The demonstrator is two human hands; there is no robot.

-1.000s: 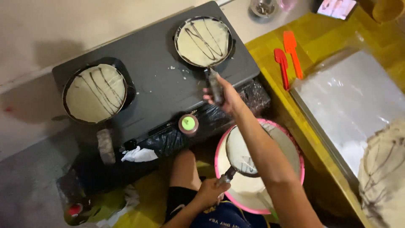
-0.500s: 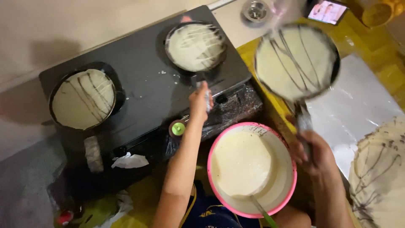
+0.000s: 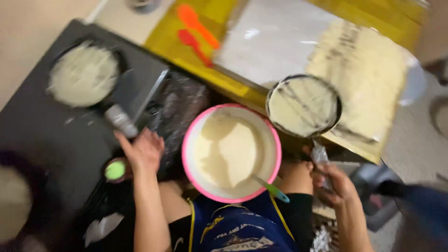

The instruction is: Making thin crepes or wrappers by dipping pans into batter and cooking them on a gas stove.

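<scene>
While the left hand (image 3: pixel 142 151) stays loosely curled at the handle of the pan (image 3: pixel 84 74) on the stove (image 3: pixel 51 135), the right hand (image 3: pixel 333 184), gripping the second pan (image 3: pixel 303 106), has swung it from above the pink bowl (image 3: pixel 232 153) toward the stacked crepes (image 3: pixel 364 70), so this crepe looks ready to come off.

Raised pan (image 3: pixel 303 106) lower now, nearer the pink bowl (image 3: pixel 232 153).

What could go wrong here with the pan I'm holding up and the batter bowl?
The right hand holds the lifted pan by its handle end, so the crepe might slide out short of the stack. The left hand sits at the stove pan's handle, near hot metal. The pink bowl of batter could tip.
</scene>
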